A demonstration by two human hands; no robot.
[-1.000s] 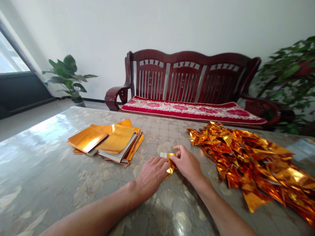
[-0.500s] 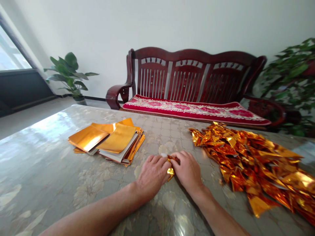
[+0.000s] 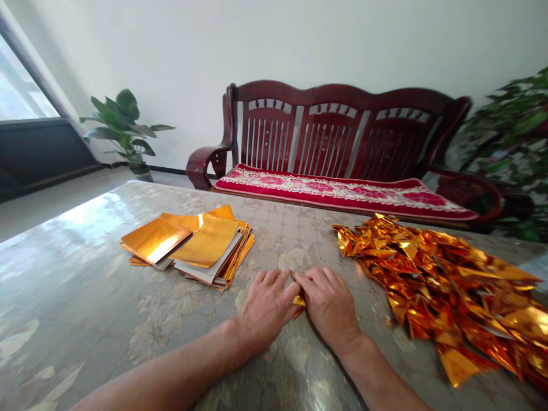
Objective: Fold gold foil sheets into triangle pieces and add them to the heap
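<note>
Close together on the table (image 3: 171, 319), my two hands meet over a small piece of gold foil paper (image 3: 300, 301). Most of the foil is covered by the fingers; a shiny bit shows between the thumbs. My left hand (image 3: 268, 305) is closed on its left side, palm down. My right hand (image 3: 331, 308) grips it from the right with curled fingers. Left of the hands lies a loose stack of flat gold foil sheets (image 3: 205, 242), some with pale undersides. To the right spreads a heap of folded gold foil pieces (image 3: 432, 274).
Beyond the table's far edge stands a dark red wooden bench (image 3: 329, 137) with a red floral seat cover (image 3: 342, 191). A potted plant (image 3: 122, 128) is at the back left, and leafy greenery (image 3: 514, 137) at the right. A window (image 3: 25, 80) is at far left.
My right hand has turned further over the foil, its fingers now lying closer to the left hand. Less of the foil shows. The view has shifted slightly.
</note>
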